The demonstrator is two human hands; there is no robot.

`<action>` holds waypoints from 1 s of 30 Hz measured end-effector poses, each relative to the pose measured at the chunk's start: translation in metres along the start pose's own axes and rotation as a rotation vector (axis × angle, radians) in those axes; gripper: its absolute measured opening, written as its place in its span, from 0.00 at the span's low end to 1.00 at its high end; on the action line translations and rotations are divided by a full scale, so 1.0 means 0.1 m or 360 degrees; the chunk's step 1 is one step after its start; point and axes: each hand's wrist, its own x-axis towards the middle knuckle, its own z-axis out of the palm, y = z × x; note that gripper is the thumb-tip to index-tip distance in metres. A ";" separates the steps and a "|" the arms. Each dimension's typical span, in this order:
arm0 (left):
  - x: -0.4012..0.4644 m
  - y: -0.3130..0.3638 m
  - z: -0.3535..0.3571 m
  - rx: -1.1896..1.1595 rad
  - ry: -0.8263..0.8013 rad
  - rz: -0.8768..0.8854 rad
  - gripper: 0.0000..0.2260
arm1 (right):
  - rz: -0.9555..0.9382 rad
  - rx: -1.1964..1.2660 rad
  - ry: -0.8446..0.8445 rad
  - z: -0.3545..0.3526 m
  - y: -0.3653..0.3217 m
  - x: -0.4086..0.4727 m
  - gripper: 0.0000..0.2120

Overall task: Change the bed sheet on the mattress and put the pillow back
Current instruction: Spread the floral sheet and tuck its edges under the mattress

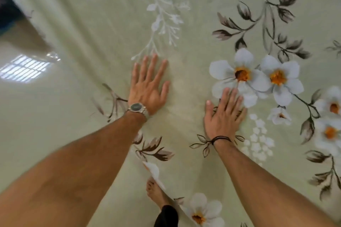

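Observation:
A pale green bed sheet (193,29) printed with white flowers and brown leaves is spread wide and fills most of the view. My left hand (149,86), with a watch on the wrist, lies flat on the sheet with its fingers straight and spread. My right hand (224,114), with a dark cord at the wrist, also presses flat on the sheet, fingertips over a white printed flower. Faint creases run through the fabric near both hands. No pillow is in view.
A shiny pale floor (27,107) shows at the left and reflects a window. My bare foot (156,192) stands at the sheet's near edge, bottom centre. A dark blue object (7,14) sits blurred at the far left.

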 end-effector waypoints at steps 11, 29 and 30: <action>0.03 0.00 0.01 -0.0055 0.0037 0.0010 0.31 | 0.0026 0.0069 0.0275 0.03 -0.04 -0.03 0.36; -0.15 -0.14 0.14 -0.0065 0.0215 0.0169 0.33 | 0.0061 0.0362 0.0076 0.03 -0.09 -0.31 0.37; -0.16 -0.15 0.14 -0.0064 0.0192 0.0179 0.33 | 0.0076 0.0356 0.0069 0.05 -0.13 -0.46 0.37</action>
